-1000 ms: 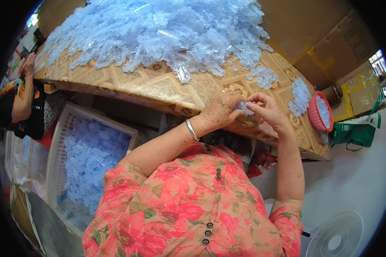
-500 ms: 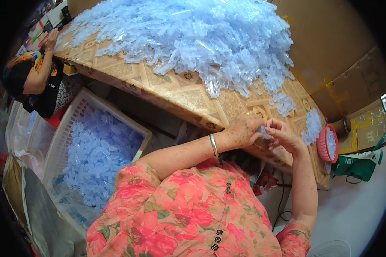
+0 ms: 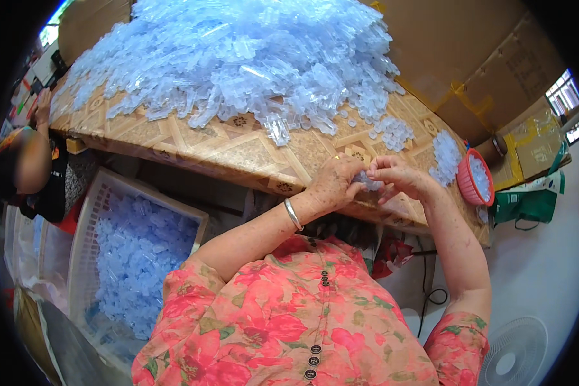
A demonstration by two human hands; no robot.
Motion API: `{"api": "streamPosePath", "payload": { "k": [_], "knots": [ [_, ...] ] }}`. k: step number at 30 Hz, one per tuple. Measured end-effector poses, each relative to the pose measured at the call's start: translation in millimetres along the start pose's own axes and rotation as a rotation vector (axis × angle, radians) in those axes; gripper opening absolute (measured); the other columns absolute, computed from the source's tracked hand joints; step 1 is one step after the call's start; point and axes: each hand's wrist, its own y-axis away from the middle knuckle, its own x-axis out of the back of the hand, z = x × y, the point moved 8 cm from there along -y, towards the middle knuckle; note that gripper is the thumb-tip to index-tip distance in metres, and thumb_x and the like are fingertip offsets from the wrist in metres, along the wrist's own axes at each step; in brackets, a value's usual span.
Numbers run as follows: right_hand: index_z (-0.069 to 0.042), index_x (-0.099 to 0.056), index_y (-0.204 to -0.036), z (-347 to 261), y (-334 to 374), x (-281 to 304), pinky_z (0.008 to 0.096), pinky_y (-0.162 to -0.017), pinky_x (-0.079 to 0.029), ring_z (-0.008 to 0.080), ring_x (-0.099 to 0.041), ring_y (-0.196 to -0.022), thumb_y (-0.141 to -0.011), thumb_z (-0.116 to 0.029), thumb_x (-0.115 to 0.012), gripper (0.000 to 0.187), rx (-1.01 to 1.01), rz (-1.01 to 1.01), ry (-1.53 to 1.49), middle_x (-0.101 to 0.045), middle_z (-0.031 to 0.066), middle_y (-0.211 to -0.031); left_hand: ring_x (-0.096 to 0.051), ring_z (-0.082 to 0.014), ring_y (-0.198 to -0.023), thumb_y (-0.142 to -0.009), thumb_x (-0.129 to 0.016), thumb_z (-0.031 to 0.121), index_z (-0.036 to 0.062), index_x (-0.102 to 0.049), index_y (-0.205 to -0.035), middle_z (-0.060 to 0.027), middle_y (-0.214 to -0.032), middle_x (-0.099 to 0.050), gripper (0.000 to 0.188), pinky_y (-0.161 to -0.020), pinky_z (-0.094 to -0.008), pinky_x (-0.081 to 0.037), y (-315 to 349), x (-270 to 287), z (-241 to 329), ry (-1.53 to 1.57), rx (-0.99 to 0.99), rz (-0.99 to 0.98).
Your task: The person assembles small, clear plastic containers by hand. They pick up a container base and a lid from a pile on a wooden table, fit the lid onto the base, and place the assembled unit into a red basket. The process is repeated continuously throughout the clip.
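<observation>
Over the near edge of the patterned table [image 3: 238, 143], my two hands are close together. My left hand [image 3: 333, 184], with a metal bangle at its wrist, is closed around a small clear bluish plastic piece [image 3: 365, 181]. The fingers of my right hand [image 3: 402, 177] pinch at the same piece from the other side. Its exact shape is mostly hidden by my fingers. Beyond my hands rises a large pile of clear bluish plastic pieces [image 3: 238, 71]. Closer to my right hand lie a cluster of small round clear pieces [image 3: 394, 133] and another small heap [image 3: 445, 157].
A red plastic basket [image 3: 469, 185] of clear pieces sits at the table's right end. Below left stands a white crate [image 3: 202, 230] full of bluish pieces. Another person [image 3: 48, 167] sits at far left. Cardboard [image 3: 469, 51], a green bag [image 3: 534, 204] and a fan [image 3: 511, 357] are rightward.
The whole view has shifted, so the table and pile appear farther left and more of the fan shows. Both hands stay together at the small piece; my right fingers have changed position slightly.
</observation>
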Motion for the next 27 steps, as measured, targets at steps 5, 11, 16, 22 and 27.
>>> {"api": "streamPosePath", "payload": {
  "k": [5,11,16,22,27],
  "knots": [
    [-0.011,-0.058,-0.097,9.1,3.5,-1.0,0.0339,-0.061,-0.061,0.0079,-0.056,-0.068,-0.08,-0.032,-0.079,0.034,-0.024,0.02,-0.152,-0.058,-0.0012,-0.085,-0.061,-0.0352,-0.094,-0.076,-0.074,0.01,0.0069,-0.066,-0.104,-0.0133,-0.093,-0.067,0.029,-0.081,-0.0446,-0.049,2.1,-0.9,0.6,0.021,-0.004,0.009],
    [-0.017,-0.058,-0.094,16.4,0.8,2.4,0.0338,-0.061,-0.06,0.0057,-0.054,-0.068,-0.084,-0.03,-0.075,0.024,-0.017,0.041,-0.164,-0.054,-0.0062,-0.079,-0.06,-0.0352,-0.095,-0.076,-0.074,0.01,0.0067,-0.066,-0.105,-0.0135,-0.096,-0.066,0.031,-0.082,-0.045,-0.049,2.5,-2.2,1.2,0.03,0.03,-0.026],
    [-0.011,-0.056,-0.106,22.7,-1.9,6.7,0.031,-0.06,-0.06,0.0074,-0.059,-0.065,-0.086,-0.038,-0.073,0.037,0.023,0.09,-0.168,-0.059,-0.0024,-0.084,-0.06,-0.0349,-0.095,-0.076,-0.074,0.009,0.0066,-0.065,-0.106,-0.0137,-0.096,-0.066,0.032,-0.083,-0.0448,-0.048,0.6,0.6,2.5,0.027,0.02,-0.007],
    [-0.01,-0.056,-0.115,22.2,4.7,5.3,0.0218,-0.045,-0.049,0.0088,-0.063,-0.059,-0.089,-0.046,-0.069,0.046,0.111,0.258,-0.277,-0.061,0.0003,-0.083,-0.063,-0.0347,-0.088,-0.073,-0.073,0.008,0.0055,-0.063,-0.101,-0.015,-0.093,-0.064,0.029,-0.075,-0.0444,-0.049,14.4,89.3,47.6,-0.21,-0.131,0.055],
    [-0.009,-0.058,-0.114,25.8,9.3,0.2,0.0175,-0.043,-0.046,0.0064,-0.062,-0.055,-0.091,-0.045,-0.067,0.044,0.171,0.312,-0.23,-0.061,0.0005,-0.083,-0.066,-0.0325,-0.083,-0.071,-0.08,0.022,0.0044,-0.069,-0.106,-0.0147,-0.089,-0.069,0.04,-0.075,-0.0403,-0.052,100.5,251.0,21.7,-0.792,0.403,-0.251]
  ]
}}
